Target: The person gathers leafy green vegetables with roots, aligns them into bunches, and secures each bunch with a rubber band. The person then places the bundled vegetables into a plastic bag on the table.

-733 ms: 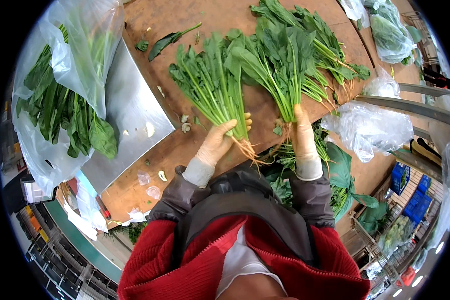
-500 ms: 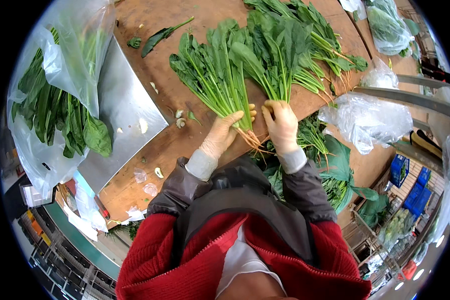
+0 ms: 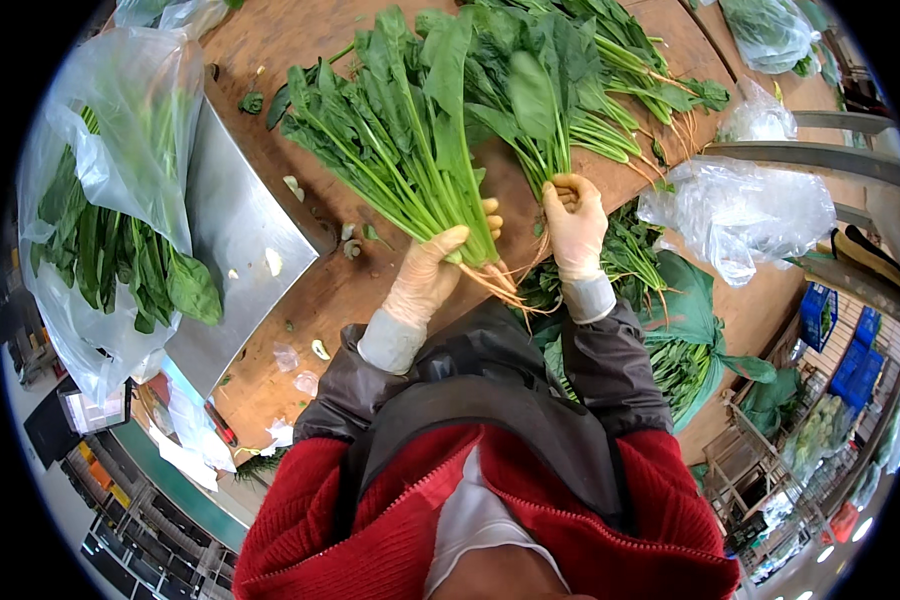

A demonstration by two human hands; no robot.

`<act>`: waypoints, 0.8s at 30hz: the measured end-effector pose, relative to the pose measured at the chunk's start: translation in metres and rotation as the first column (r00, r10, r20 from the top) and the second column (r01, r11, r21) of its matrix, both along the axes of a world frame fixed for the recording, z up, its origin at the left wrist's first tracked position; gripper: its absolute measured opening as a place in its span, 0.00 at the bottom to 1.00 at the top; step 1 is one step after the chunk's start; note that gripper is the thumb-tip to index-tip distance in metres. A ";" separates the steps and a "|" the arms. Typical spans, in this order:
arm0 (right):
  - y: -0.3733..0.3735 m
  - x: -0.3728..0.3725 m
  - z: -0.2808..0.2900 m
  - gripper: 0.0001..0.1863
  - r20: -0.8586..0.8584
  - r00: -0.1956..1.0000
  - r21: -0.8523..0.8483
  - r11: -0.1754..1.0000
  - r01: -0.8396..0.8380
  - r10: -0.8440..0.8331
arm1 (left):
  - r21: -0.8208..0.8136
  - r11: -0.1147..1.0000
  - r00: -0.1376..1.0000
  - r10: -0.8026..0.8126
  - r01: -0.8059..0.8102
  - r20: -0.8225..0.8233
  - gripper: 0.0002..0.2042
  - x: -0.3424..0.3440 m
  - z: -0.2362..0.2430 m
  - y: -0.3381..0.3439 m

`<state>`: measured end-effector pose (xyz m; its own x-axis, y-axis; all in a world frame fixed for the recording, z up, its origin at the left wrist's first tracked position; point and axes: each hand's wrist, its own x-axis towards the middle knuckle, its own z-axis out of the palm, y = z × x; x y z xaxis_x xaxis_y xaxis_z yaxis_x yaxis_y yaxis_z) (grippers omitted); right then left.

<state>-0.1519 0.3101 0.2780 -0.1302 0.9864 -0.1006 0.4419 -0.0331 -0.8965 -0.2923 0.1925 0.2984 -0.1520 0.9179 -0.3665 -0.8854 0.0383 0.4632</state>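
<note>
My gloved left hand [image 3: 425,278] is closed round the stems of a bunch of spinach [image 3: 395,135], just above its orange-pink roots. The leaves fan away from me over the wooden table [image 3: 280,240]. To its right, my gloved right hand [image 3: 578,228] pinches the stem ends of more spinach [image 3: 538,105] between thumb and bent fingers. How many plants it grips cannot be made out. Beyond that hand lies a heap of loose spinach [image 3: 650,65], roots pointing right and toward me.
Bagged spinach [image 3: 120,240] rests on a metal plate [image 3: 240,250] at left. Crumpled clear plastic [image 3: 735,215] lies by metal bars [image 3: 820,155] at right. A green sack of greens [image 3: 685,345] stands below the table's right side. Leaf scraps dot the wood.
My left hand has moved slightly left and down with its bunch, the leaves swinging left. My right hand has shifted slightly right, its fingers still bent at the stem ends.
</note>
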 end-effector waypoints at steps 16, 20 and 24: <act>-0.065 0.149 0.011 0.06 -0.027 0.994 -0.706 0.706 0.059 -0.110 | 0.027 0.998 0.990 -0.055 0.052 0.132 0.31 0.006 -0.023 0.047; -0.046 0.115 0.016 0.20 0.187 0.980 -0.386 0.923 0.015 0.062 | 0.042 0.999 0.975 -0.019 0.010 0.222 0.29 -0.007 -0.025 0.018; -0.002 0.030 0.004 0.35 0.395 0.913 0.312 0.919 -0.241 0.105 | 0.070 0.997 0.976 0.006 -0.022 0.217 0.29 -0.016 -0.019 -0.004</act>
